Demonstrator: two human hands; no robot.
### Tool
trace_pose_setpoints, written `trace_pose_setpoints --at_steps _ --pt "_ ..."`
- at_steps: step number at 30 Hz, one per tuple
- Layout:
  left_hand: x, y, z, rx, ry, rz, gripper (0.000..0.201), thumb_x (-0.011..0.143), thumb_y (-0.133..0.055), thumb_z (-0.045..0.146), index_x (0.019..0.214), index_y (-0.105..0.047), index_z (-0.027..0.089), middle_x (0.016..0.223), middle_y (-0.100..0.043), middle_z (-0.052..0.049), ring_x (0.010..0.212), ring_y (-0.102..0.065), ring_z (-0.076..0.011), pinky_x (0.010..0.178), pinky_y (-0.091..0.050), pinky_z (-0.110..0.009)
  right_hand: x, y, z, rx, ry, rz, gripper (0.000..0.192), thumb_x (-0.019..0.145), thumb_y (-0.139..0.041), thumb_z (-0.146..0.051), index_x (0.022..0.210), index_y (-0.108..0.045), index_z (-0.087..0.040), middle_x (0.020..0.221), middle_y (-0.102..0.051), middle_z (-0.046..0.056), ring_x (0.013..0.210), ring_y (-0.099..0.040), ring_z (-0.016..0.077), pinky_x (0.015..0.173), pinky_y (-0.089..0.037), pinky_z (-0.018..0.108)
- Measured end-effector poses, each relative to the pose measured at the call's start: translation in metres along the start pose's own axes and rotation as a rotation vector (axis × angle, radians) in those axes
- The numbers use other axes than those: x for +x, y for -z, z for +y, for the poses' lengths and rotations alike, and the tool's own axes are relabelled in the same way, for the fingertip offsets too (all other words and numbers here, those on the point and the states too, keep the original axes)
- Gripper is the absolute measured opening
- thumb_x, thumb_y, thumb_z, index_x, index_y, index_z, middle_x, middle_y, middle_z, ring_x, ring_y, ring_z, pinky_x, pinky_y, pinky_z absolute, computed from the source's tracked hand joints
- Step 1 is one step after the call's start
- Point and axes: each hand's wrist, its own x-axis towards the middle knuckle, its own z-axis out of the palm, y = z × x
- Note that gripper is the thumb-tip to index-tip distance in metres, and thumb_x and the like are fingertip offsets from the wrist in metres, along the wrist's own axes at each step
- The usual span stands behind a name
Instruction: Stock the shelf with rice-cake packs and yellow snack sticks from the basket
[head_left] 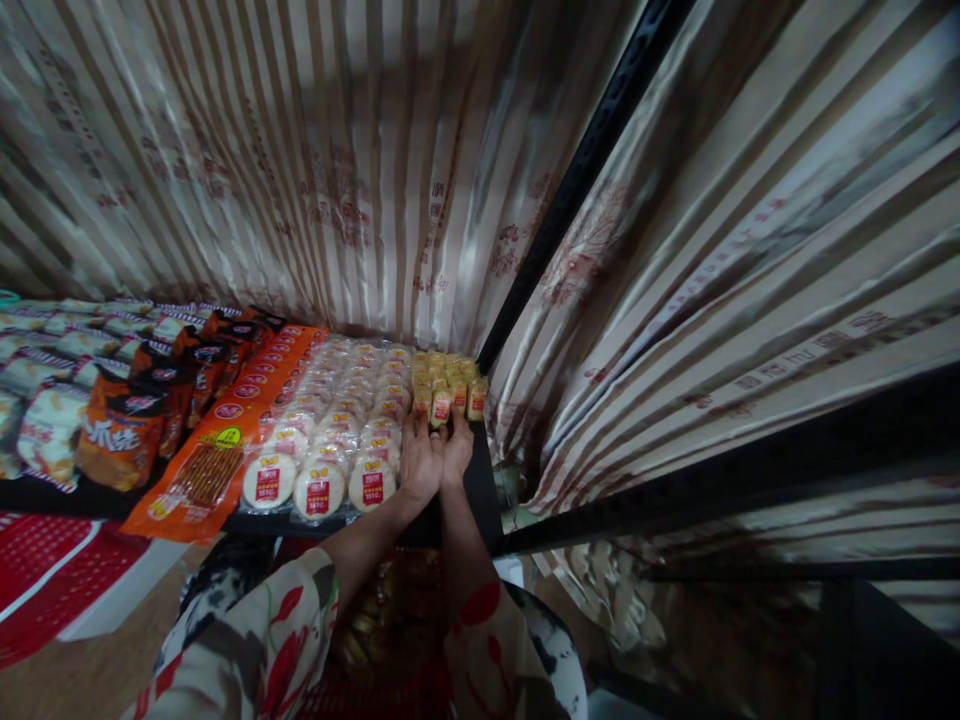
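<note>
At the right end of a black shelf stand rows of small yellow snack packets (457, 393) in clear wrapping with red labels. Both hands meet at the front of these rows. My left hand (421, 460) and my right hand (454, 452) lie side by side, thumbs close together, fingers closed about the front yellow packet (441, 407). Part of their grip is hidden behind the knuckles. Just left of my left hand are rows of round white rice crackers (320, 492), individually wrapped with red labels.
Further left lie a long orange snack bag (199, 470), orange-and-black bags (120, 430) and white packets (52, 430). A black upright post (570, 190) rises behind the shelf corner. Striped curtain (360, 150) hangs behind. Below are a red basket (52, 570) and a black bar (712, 460) at right.
</note>
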Motion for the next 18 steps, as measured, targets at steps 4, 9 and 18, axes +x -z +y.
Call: trace_pose_setpoints --at_steps 4,9,18 --pt "0.0008 0.0006 -0.0029 -0.005 -0.016 -0.010 0.043 0.084 -0.037 0.019 0.124 -0.047 0.006 0.142 -0.036 -0.019 0.135 -0.031 -0.0257 0.114 -0.027 -0.040 -0.0001 0.0027 -0.0038 -0.002 -0.017 -0.029 0.053 0.074 -0.043 -0.013 0.126 -0.054 -0.011 0.117 -0.063 0.012 0.105 -0.054 0.0202 0.095 -0.041 0.032" --pt "-0.0005 -0.0024 -0.0062 -0.023 -0.032 0.019 0.040 0.085 -0.036 0.019 0.120 -0.049 0.008 0.141 -0.037 -0.018 0.134 -0.032 -0.0251 0.114 -0.027 -0.040 -0.0030 0.0013 -0.0046 -0.014 -0.011 0.019 0.056 0.075 -0.044 -0.014 0.130 -0.051 -0.014 0.113 -0.064 0.011 0.104 -0.053 0.0198 0.094 -0.042 0.032" --pt "-0.0015 -0.0038 0.0035 -0.039 0.002 0.043 0.045 0.086 -0.038 0.024 0.125 -0.045 0.002 0.138 -0.040 -0.021 0.134 -0.033 -0.0257 0.115 -0.025 -0.039 -0.0041 0.0019 -0.0008 0.010 0.056 0.027 0.061 0.073 -0.046 -0.015 0.135 -0.043 -0.014 0.121 -0.060 0.012 0.111 -0.051 0.0206 0.099 -0.039 0.035"
